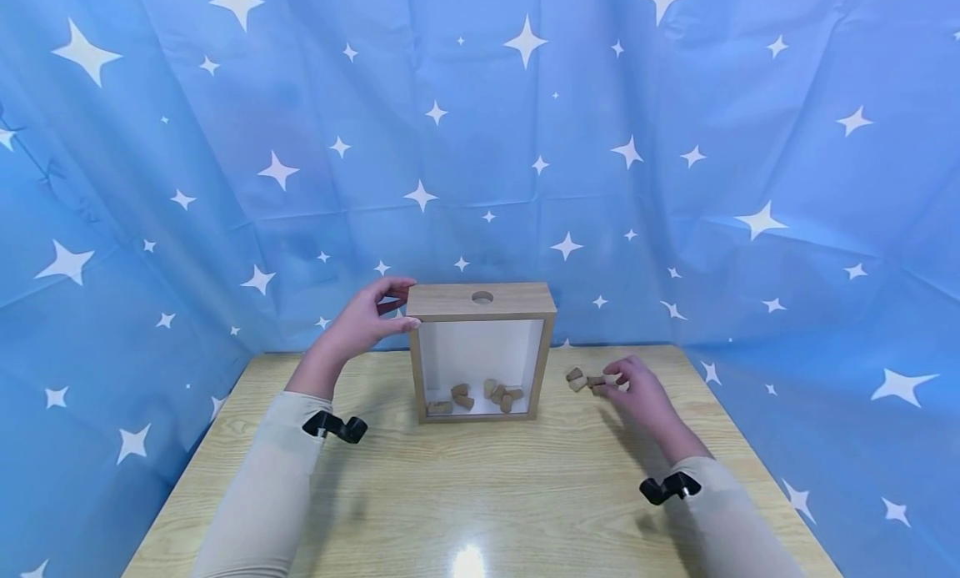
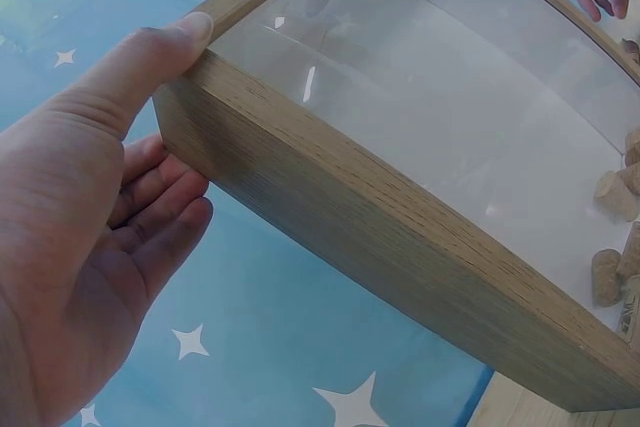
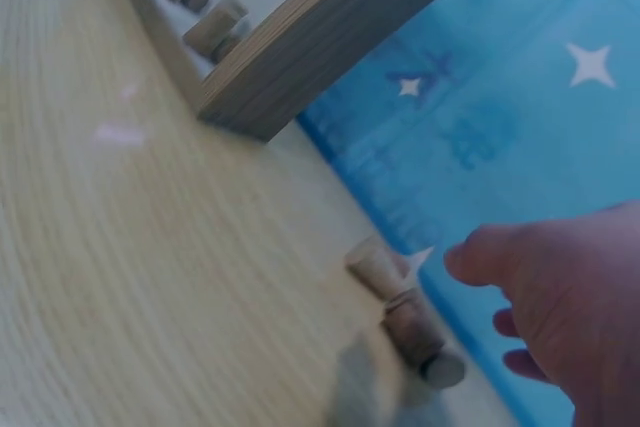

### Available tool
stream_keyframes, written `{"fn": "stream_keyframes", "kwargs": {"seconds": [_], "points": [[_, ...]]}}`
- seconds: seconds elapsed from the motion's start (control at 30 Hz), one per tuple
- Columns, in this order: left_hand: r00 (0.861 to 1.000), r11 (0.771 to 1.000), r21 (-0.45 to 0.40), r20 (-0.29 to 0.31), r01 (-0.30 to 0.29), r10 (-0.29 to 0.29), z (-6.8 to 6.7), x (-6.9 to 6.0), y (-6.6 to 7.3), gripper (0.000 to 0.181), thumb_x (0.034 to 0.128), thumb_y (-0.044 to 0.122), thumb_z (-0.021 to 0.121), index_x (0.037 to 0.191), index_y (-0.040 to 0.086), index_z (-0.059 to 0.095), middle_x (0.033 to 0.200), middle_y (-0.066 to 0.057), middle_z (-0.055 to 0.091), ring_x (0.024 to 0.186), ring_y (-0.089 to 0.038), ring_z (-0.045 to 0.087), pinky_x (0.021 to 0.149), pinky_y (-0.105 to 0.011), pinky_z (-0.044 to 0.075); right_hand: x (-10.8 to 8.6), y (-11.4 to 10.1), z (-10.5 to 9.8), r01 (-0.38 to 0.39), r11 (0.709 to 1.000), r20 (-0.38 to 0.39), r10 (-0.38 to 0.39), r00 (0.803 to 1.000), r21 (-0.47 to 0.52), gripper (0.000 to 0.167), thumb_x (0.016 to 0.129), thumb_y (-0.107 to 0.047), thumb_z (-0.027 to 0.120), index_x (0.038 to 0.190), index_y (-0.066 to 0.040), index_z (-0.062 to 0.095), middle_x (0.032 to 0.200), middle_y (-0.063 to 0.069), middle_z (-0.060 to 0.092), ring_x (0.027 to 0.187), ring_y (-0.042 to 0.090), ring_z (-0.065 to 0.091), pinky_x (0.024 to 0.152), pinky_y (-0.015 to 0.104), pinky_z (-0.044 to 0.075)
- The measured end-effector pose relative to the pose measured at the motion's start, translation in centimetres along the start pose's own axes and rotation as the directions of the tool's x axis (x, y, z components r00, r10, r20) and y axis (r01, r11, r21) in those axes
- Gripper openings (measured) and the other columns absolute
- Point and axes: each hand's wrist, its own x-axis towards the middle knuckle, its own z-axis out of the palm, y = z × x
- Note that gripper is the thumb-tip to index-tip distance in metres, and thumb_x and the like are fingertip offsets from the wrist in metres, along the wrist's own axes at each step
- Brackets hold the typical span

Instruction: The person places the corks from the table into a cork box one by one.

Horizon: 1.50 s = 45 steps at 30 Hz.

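A wooden shadow box with a clear front and a round hole in its top stands upright on the table. My left hand grips its upper left corner, thumb on the front edge and fingers round the side and back. Several corks lie inside along the bottom. To the right of the box, a few loose corks sit on the tabletop. My right hand hovers just over them, fingers bent downward; in the right wrist view no cork shows in its grasp.
The light wood table meets a blue star-patterned curtain at the back and sides. The loose corks lie close to the table's far edge. A black wrist mount is strapped over each sleeve.
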Motion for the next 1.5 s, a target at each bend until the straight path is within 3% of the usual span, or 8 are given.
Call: {"fn": "stream_keyframes", "kwargs": {"seconds": [0.4,0.7,1.07,1.23,1.5], "points": [[1.0,1.0,-0.003,0.01,0.006,-0.006,0.0,-0.1,0.3,0.075,0.098,0.03,0.089,0.161,0.013,0.053,0.153,-0.015,0.054,0.154,-0.041,0.047,0.121,-0.057,0.049,0.1,0.7,1.7,0.002,1.0,0.04,-0.001,0.999,-0.021,0.025,0.096,0.005,0.081,0.119,0.004,0.073,0.119,0.018,0.064,0.107,0.037,0.069,0.093,0.055,0.062],[1.0,1.0,-0.001,0.004,0.009,-0.009,0.0,-0.1,0.1,0.073,0.0987,0.029,0.089,0.161,0.014,0.053,0.153,-0.014,0.054,0.154,-0.041,0.047,0.121,-0.057,0.049,0.4,1.5,2.4,0.069,0.992,0.054,-0.063,0.997,-0.107,0.026,0.094,0.003,0.085,0.118,0.003,0.078,0.109,0.012,0.066,0.098,0.029,0.067,0.088,0.052,0.06],[1.0,1.0,0.0,0.003,0.009,-0.009,0.0,-0.1,0.0,0.074,0.0983,0.03,0.089,0.161,0.014,0.053,0.152,-0.014,0.055,0.153,-0.04,0.048,0.123,-0.06,0.046,0.4,1.9,2.5,0.136,0.975,0.054,-0.128,0.99,-0.173,0.018,0.094,0.006,0.082,0.111,0.0,0.08,0.101,0.007,0.067,0.094,0.028,0.064,0.082,0.053,0.059],[1.0,1.0,-0.002,0.002,0.009,-0.009,0.0,-0.1,0.0,0.074,0.0986,0.03,0.089,0.161,0.014,0.053,0.153,-0.015,0.054,0.153,-0.04,0.048,0.124,-0.061,0.045,0.4,2.0,2.6,0.137,0.969,0.066,-0.126,0.99,-0.206,0.012,0.096,0.004,0.082,0.105,-0.003,0.08,0.095,0.003,0.063,0.088,0.023,0.058,0.075,0.046,0.053],[1.0,1.0,-0.004,0.003,0.006,-0.006,0.0,-0.1,0.0,0.073,0.0986,0.03,0.089,0.161,0.014,0.053,0.152,-0.015,0.054,0.153,-0.04,0.048,0.123,-0.062,0.045,0.0,2.2,2.7,0.137,0.976,0.059,-0.129,0.99,-0.168,0.016,0.096,-0.001,0.082,0.112,-0.003,0.081,0.094,0.001,0.061,0.083,0.018,0.051,0.069,0.038,0.046]]}}
